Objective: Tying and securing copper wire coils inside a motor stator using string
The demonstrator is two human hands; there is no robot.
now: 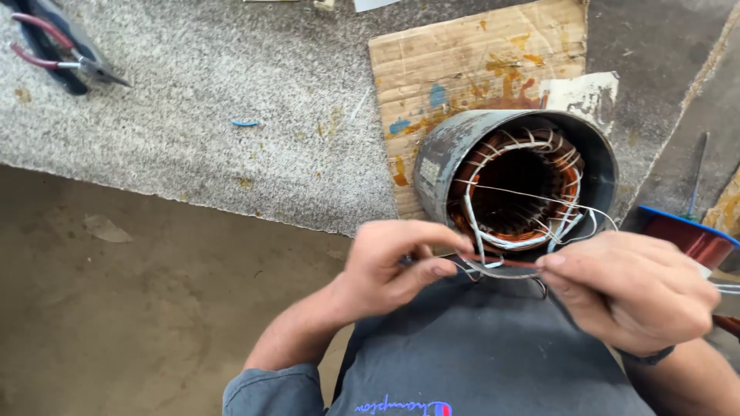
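Copper wire (501, 262) being pinched taut between both hands, just at the near rim of the grey motor stator (515, 185). Left hand (393, 266) and right hand (628, 289) each clamping fingertips on one end. Stator lying on stained cardboard (462, 62), pliers (58, 52) resting well apart on grey carpet (216, 92).

Cardboard sheet (470, 69): flattened tan packaging, paint-stained, lying under the motor housing (447, 166).
Paper patch (582, 96): white, torn, on its right edge.
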